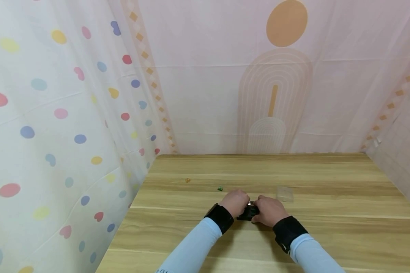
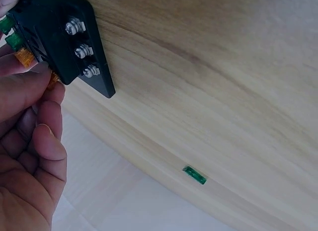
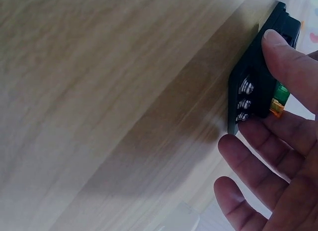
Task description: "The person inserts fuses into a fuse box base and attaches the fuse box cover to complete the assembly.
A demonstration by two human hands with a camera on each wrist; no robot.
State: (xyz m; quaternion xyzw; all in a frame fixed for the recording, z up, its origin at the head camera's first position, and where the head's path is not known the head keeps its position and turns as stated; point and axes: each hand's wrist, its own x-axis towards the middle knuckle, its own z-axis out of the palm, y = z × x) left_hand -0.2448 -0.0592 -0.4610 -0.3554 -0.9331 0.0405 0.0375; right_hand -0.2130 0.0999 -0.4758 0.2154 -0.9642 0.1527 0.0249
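A black fuse block (image 1: pixel 247 213) with silver screw terminals (image 2: pixel 83 51) along its edge is held tilted close over the table, between both hands. My right hand (image 1: pixel 270 211) grips its side, the thumb lying over the black housing in the right wrist view. With thumb and forefinger, my left hand (image 1: pixel 235 202) pinches an orange blade fuse (image 2: pixel 53 81) right at the block's fuse side. Beside those fingertips, green fuses (image 2: pixel 14 40) and another orange fuse (image 2: pixel 24 57) sit in the block. My left fingers partly hide the pinched fuse.
On the wooden table (image 1: pixel 177 235), a loose green fuse (image 1: pixel 220 188) lies beyond my left hand and an orange fuse (image 1: pixel 188 180) farther left. A clear plastic cover (image 1: pixel 285 193) rests beyond my right hand. Curtains (image 1: pixel 205 94) hang behind the table and to its left.
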